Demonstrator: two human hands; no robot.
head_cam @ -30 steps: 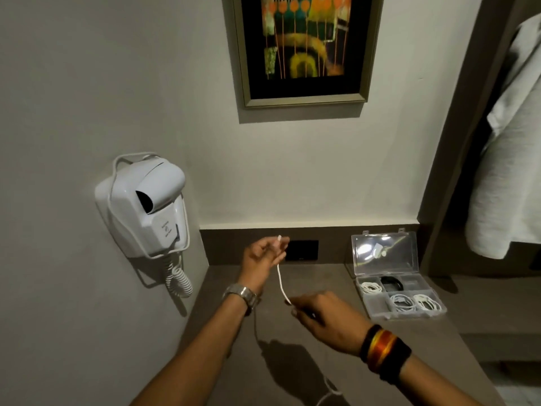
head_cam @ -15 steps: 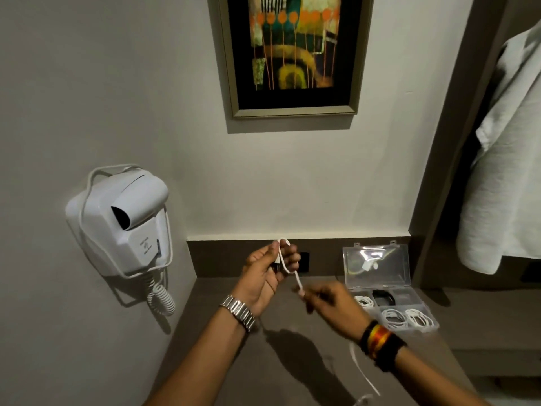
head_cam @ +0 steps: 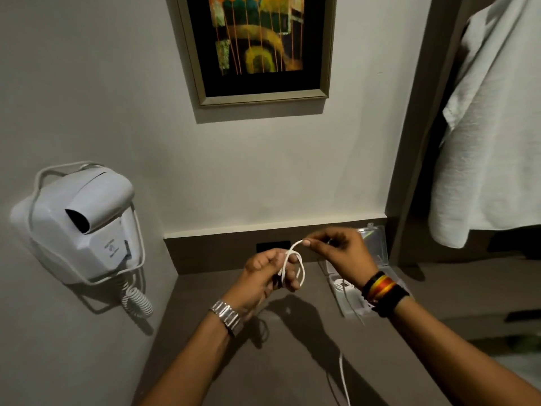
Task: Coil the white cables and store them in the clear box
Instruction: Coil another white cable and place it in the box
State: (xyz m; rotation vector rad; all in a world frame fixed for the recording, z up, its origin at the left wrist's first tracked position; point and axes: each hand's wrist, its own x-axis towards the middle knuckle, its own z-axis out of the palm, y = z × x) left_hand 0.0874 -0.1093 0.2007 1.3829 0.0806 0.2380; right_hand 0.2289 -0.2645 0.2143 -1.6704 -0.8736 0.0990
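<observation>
White cable (head_cam: pixel 295 266) judged light, limp, slightly springy; best pinched at the loop crossing so turns are not sprung loose. Small loops are gripped in the left hand (head_cam: pixel 268 275), held mid-air above the counter (head_cam: pixel 292 361). A strand is pinched by the right hand (head_cam: pixel 339 253) at 1 o'clock of the left, wrist raised. Slack trails toward 5 o'clock. Clear box (head_cam: pixel 377 253) sits open behind the right wrist.

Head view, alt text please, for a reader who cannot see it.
Two bare hands wind a white cable into loops: left hand grips the coil, right hand pinches the strand above it. The clear box sits open behind the right wrist; a hair dryer hangs left.
</observation>
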